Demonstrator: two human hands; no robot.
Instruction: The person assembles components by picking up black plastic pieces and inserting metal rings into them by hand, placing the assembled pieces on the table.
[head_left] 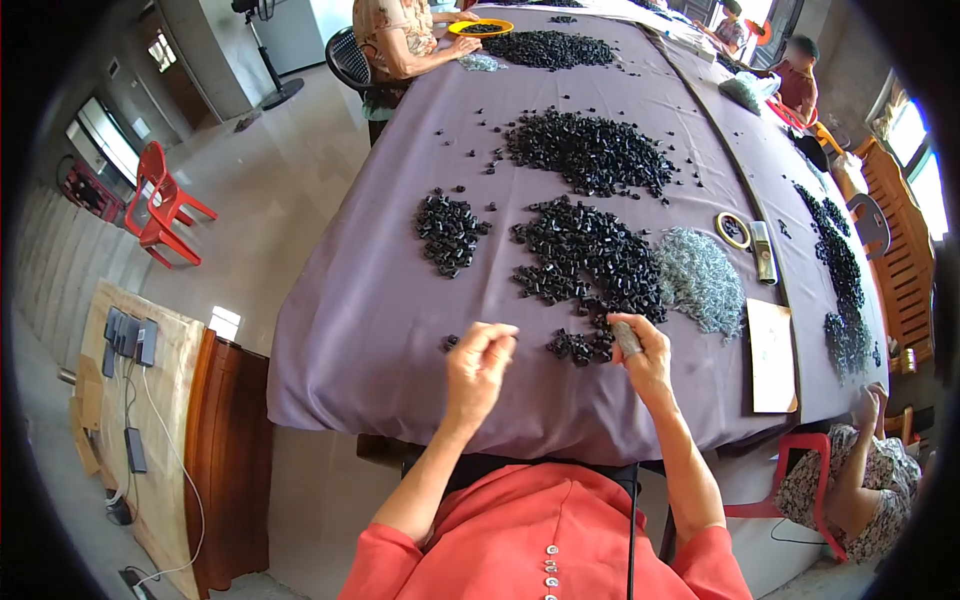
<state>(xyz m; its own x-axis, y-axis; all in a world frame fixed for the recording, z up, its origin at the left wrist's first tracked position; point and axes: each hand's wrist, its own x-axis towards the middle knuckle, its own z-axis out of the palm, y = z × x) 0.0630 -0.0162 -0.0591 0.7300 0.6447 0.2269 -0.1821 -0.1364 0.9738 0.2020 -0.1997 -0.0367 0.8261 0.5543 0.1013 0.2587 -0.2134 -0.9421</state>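
My left hand [480,372] is raised over the cloth near the table's front edge, thumb and fingertips pinched together. Whatever may be between them is too small to make out. Close beside it lie a few small black pieces [450,343]. My right hand [648,362], with grey wrapping on one finger, is closed at the near edge of a large pile of small black pieces [590,250]; its fingertips are by a small near cluster [572,347]. Right of the pile lies a heap of small silvery pieces [700,280]. A smaller black pile [450,233] sits to the left.
Further back are another black pile [590,150] and a person with a yellow plate [482,28]. A tape roll [733,230] and a card [771,358] lie at right. A wooden cabinet [228,450] stands left; a seated person [860,480] is at the right.
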